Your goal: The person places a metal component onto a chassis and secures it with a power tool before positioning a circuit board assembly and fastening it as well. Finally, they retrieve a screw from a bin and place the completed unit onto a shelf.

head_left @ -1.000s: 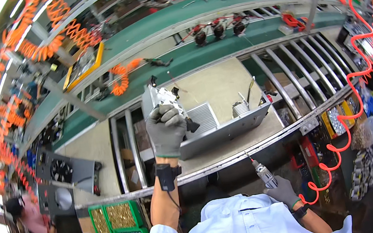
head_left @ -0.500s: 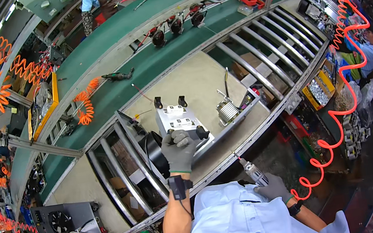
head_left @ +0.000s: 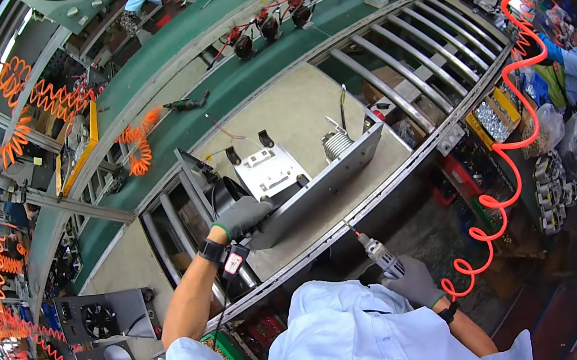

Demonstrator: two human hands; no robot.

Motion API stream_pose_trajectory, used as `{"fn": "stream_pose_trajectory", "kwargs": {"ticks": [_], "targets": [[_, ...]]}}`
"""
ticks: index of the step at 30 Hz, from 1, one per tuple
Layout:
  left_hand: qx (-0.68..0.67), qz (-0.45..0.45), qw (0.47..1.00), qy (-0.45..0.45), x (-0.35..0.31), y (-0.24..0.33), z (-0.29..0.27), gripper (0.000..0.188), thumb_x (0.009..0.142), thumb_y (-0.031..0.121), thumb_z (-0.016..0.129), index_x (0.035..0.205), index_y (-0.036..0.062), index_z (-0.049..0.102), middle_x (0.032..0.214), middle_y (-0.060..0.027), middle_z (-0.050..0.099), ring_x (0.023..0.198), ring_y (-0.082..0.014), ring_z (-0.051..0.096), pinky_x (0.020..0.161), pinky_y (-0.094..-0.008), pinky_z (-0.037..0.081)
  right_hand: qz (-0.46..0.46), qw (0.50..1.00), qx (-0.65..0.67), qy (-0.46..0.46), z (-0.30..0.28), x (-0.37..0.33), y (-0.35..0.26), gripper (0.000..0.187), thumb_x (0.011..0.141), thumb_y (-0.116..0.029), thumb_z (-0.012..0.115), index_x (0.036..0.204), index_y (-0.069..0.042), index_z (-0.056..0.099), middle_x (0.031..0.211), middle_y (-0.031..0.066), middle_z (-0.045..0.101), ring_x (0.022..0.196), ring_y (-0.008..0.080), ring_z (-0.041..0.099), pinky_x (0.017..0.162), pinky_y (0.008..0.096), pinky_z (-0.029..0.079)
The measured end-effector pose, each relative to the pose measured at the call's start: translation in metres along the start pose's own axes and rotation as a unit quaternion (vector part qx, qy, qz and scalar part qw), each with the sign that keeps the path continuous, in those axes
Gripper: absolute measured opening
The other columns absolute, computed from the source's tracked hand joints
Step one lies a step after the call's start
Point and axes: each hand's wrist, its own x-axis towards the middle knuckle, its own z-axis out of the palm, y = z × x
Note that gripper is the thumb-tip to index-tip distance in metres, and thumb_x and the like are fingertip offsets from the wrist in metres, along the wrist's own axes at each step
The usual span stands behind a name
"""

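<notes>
A grey sheet-metal chassis (head_left: 328,187) stands on the bench with its near side facing me. My left hand (head_left: 243,216) is closed over its near left edge, beside a black round duct (head_left: 224,194). Inside sits a silver plate (head_left: 269,171) carrying two white parts and black corner brackets. Toward the right end is a ribbed metal coil (head_left: 337,144). Down in front of the bench edge, my right hand (head_left: 411,280) grips a power screwdriver (head_left: 382,256), its bit pointing up and away from me. Both hands wear grey gloves.
Metal rollers (head_left: 413,56) flank the work surface. A red coiled hose (head_left: 495,203) hangs at right. Beyond runs a green conveyor (head_left: 215,108) with several motor-like parts (head_left: 269,27). At left lies a panel with a fan (head_left: 102,319); a green bin (head_left: 229,350) sits near me.
My left hand has moved left from the silver plate to the chassis's edge. The chassis has tipped so its near side shows more. The screwdriver stays in my right hand.
</notes>
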Motion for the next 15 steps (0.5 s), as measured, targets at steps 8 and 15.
{"fn": "stream_pose_trajectory", "kwargs": {"ticks": [8, 15], "targets": [[0.050, 0.064, 0.961, 0.263, 0.136, -0.007, -0.082, 0.049, 0.088, 0.043, 0.053, 0.092, -0.0018, 0.073, 0.084, -0.0194, 0.072, 0.081, -0.0361, 0.070, 0.070, -0.0464, 0.054, 0.030, 0.999, -0.012, 0.034, 0.024, -0.017, -0.029, 0.044, 0.067, -0.030, 0.082, 0.091, -0.001, 0.060, 0.085, 0.0198, 0.064, 0.081, 0.0389, 0.064, 0.071, 0.0456, 0.051], [-0.091, 0.000, 0.996, 0.021, 0.242, -0.025, -0.091, 0.054, 0.086, 0.054, 0.063, 0.088, 0.0010, 0.073, 0.083, -0.0116, 0.072, 0.065, -0.0170, 0.062, 0.061, -0.0302, 0.051, 0.069, 0.997, 0.021, 0.042, 0.062, -0.011, -0.088, 0.042, 0.068, -0.030, 0.081, 0.093, -0.002, 0.061, 0.088, 0.0198, 0.064, 0.083, 0.0388, 0.064, 0.073, 0.0455, 0.051]]}}
